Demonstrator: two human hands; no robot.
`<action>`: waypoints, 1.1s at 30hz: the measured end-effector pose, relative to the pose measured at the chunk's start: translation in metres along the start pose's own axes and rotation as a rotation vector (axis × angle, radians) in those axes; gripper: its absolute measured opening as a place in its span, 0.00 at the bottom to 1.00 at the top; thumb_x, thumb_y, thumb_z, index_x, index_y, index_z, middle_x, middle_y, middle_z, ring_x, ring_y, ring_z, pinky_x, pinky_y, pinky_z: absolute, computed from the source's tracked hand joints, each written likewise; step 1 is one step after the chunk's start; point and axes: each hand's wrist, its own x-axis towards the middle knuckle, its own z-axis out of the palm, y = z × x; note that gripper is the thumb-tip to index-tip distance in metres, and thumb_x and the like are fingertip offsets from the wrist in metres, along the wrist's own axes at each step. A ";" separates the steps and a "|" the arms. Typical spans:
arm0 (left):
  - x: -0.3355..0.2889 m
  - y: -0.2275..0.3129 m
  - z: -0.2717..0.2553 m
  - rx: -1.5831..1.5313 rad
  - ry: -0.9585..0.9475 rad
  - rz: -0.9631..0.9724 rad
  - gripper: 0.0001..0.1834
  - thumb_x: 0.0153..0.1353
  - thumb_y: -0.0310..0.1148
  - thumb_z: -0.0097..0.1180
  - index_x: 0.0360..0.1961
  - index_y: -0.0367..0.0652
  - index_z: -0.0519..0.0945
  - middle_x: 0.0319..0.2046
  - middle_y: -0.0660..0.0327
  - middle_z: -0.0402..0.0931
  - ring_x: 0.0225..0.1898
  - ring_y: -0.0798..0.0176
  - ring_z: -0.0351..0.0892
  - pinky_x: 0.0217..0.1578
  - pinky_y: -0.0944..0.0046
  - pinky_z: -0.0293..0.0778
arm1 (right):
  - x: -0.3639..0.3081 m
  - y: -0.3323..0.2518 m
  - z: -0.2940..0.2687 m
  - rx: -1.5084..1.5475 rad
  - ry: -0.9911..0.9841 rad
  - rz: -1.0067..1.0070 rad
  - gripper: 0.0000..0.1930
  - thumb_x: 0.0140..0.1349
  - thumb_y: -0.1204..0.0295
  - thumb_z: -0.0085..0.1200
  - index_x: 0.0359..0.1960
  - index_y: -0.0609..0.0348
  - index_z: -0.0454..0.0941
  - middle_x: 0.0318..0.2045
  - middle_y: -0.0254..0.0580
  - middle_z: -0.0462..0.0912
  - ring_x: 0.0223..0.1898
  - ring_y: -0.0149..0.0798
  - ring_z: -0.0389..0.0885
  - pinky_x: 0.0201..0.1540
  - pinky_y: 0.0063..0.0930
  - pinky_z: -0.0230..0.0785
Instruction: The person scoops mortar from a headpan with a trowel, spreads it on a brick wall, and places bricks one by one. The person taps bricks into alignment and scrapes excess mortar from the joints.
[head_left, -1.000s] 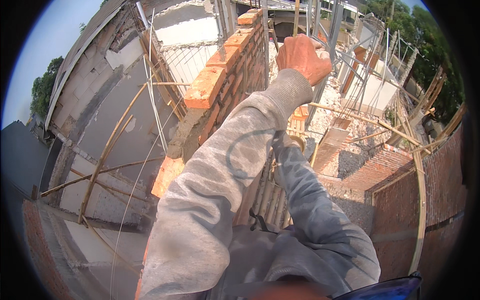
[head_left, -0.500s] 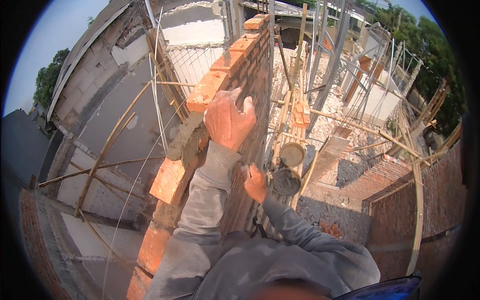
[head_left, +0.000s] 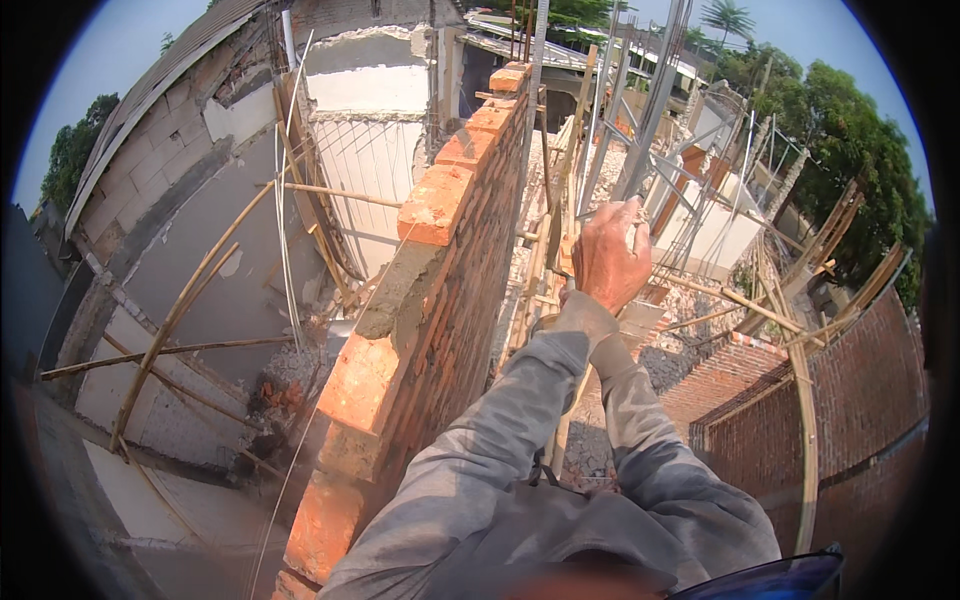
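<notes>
My left hand (head_left: 608, 258) is raised out to the right of the brick wall, its fingers curled. Something pale shows by the thumb, too small to name. Just below it, my right sleeve (head_left: 625, 400) runs up behind my left wrist, which hides my right hand. To the left stands a narrow red brick wall (head_left: 455, 300). Along its top, grey mortar (head_left: 400, 290) lies in a gap between a far brick (head_left: 437, 203) and a nearer brick (head_left: 362, 375). Neither hand touches the wall.
Bamboo poles (head_left: 190, 340) cross on the left, beside a grey rendered wall (head_left: 215, 215). Metal uprights (head_left: 655, 95) stand ahead to the right. Another brick wall (head_left: 870, 390) with a bamboo pole (head_left: 806, 450) is at far right.
My left hand has left the brick on the wall top and swung right. My right hand has gone behind my left wrist. The two mortar buckets are now hidden by my arms.
</notes>
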 end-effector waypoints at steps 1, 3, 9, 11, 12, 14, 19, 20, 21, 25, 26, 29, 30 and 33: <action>-0.039 0.012 -0.003 -0.169 0.038 0.000 0.20 0.63 0.27 0.68 0.57 0.34 0.89 0.51 0.43 0.88 0.52 0.40 0.89 0.55 0.48 0.83 | 0.006 0.000 -0.008 0.031 0.046 0.012 0.05 0.76 0.70 0.63 0.44 0.58 0.83 0.24 0.30 0.81 0.21 0.28 0.77 0.22 0.23 0.69; -0.109 0.012 -0.030 -0.137 0.045 0.108 0.20 0.62 0.23 0.68 0.56 0.36 0.89 0.47 0.50 0.88 0.48 0.45 0.90 0.50 0.51 0.84 | 0.040 -0.017 -0.013 -0.160 0.042 -0.022 0.08 0.77 0.68 0.61 0.40 0.58 0.81 0.24 0.31 0.81 0.19 0.27 0.76 0.20 0.23 0.69; -0.275 -0.104 -0.101 0.121 -0.151 -0.462 0.20 0.65 0.30 0.66 0.58 0.40 0.89 0.44 0.49 0.89 0.43 0.41 0.90 0.46 0.46 0.84 | 0.131 -0.032 0.037 -0.209 0.025 0.003 0.10 0.75 0.69 0.60 0.35 0.60 0.79 0.22 0.35 0.79 0.16 0.29 0.73 0.14 0.28 0.65; -0.333 -0.137 -0.133 0.190 -0.149 -0.675 0.19 0.66 0.34 0.65 0.57 0.42 0.90 0.43 0.48 0.90 0.42 0.41 0.90 0.45 0.45 0.84 | 0.153 -0.028 0.063 -0.322 0.000 -0.048 0.10 0.73 0.67 0.60 0.35 0.60 0.80 0.20 0.34 0.76 0.17 0.31 0.73 0.18 0.31 0.64; -0.362 -0.148 -0.149 0.206 -0.123 -0.783 0.19 0.66 0.36 0.64 0.57 0.44 0.91 0.42 0.48 0.90 0.41 0.41 0.90 0.45 0.44 0.84 | 0.158 -0.025 0.075 -0.375 0.010 -0.080 0.11 0.73 0.66 0.61 0.34 0.61 0.80 0.20 0.36 0.76 0.17 0.32 0.74 0.18 0.33 0.64; -0.420 -0.158 -0.176 0.327 -0.119 -0.958 0.17 0.65 0.40 0.64 0.51 0.46 0.92 0.38 0.47 0.90 0.40 0.42 0.90 0.44 0.42 0.83 | 0.151 -0.010 0.096 -0.554 0.072 -0.130 0.16 0.71 0.63 0.61 0.34 0.67 0.78 0.22 0.50 0.81 0.21 0.43 0.82 0.23 0.44 0.72; -0.481 -0.150 -0.209 0.350 -0.139 -1.054 0.15 0.63 0.42 0.65 0.43 0.45 0.92 0.35 0.45 0.88 0.40 0.38 0.89 0.42 0.41 0.81 | 0.019 0.034 0.129 -0.856 0.148 -0.484 0.18 0.73 0.64 0.61 0.43 0.74 0.78 0.34 0.76 0.83 0.42 0.77 0.85 0.45 0.64 0.73; -0.474 -0.146 -0.209 0.403 -0.188 -1.057 0.14 0.63 0.42 0.65 0.43 0.45 0.92 0.35 0.45 0.88 0.40 0.37 0.88 0.42 0.40 0.81 | -0.017 0.040 0.134 -0.837 0.143 -0.460 0.18 0.73 0.65 0.61 0.45 0.74 0.77 0.35 0.75 0.83 0.41 0.77 0.84 0.44 0.64 0.73; -0.462 -0.140 -0.207 0.345 -0.244 -1.014 0.17 0.64 0.41 0.65 0.48 0.42 0.91 0.36 0.44 0.89 0.41 0.40 0.90 0.42 0.43 0.82 | -0.056 0.046 0.136 -0.828 0.130 -0.466 0.17 0.74 0.65 0.60 0.47 0.72 0.76 0.35 0.74 0.83 0.40 0.77 0.84 0.43 0.63 0.73; -0.382 -0.102 -0.188 0.247 -0.319 -0.846 0.16 0.65 0.38 0.66 0.50 0.41 0.91 0.37 0.44 0.88 0.40 0.39 0.89 0.40 0.44 0.82 | -0.145 0.046 0.116 -0.718 -0.036 -0.549 0.14 0.75 0.68 0.60 0.50 0.67 0.75 0.34 0.68 0.83 0.39 0.73 0.85 0.41 0.58 0.74; -0.358 -0.089 -0.184 0.244 -0.298 -0.804 0.12 0.64 0.36 0.67 0.46 0.43 0.92 0.36 0.43 0.87 0.38 0.35 0.88 0.39 0.42 0.81 | -0.145 0.043 0.108 -0.698 0.016 -0.497 0.13 0.75 0.68 0.60 0.49 0.68 0.76 0.33 0.64 0.83 0.37 0.67 0.85 0.40 0.55 0.74; -0.277 -0.050 -0.179 0.211 -0.091 -0.534 0.14 0.65 0.30 0.69 0.51 0.40 0.90 0.36 0.46 0.88 0.41 0.39 0.89 0.42 0.46 0.84 | -0.115 0.030 0.078 -0.661 0.094 -0.391 0.12 0.76 0.69 0.60 0.46 0.69 0.79 0.30 0.53 0.81 0.33 0.48 0.82 0.37 0.46 0.72; -0.251 -0.037 -0.180 0.207 -0.068 -0.443 0.16 0.65 0.29 0.69 0.54 0.38 0.89 0.38 0.47 0.88 0.43 0.41 0.90 0.44 0.47 0.84 | -0.099 0.023 0.068 -0.661 0.078 -0.327 0.12 0.75 0.69 0.61 0.44 0.69 0.79 0.30 0.49 0.81 0.33 0.41 0.80 0.36 0.43 0.71; -0.169 -0.007 -0.179 0.255 0.035 -0.139 0.19 0.64 0.22 0.67 0.57 0.34 0.88 0.47 0.46 0.88 0.47 0.43 0.91 0.49 0.51 0.86 | -0.072 0.010 0.063 -0.651 0.032 -0.293 0.15 0.74 0.66 0.62 0.36 0.69 0.80 0.27 0.50 0.81 0.30 0.41 0.79 0.35 0.42 0.70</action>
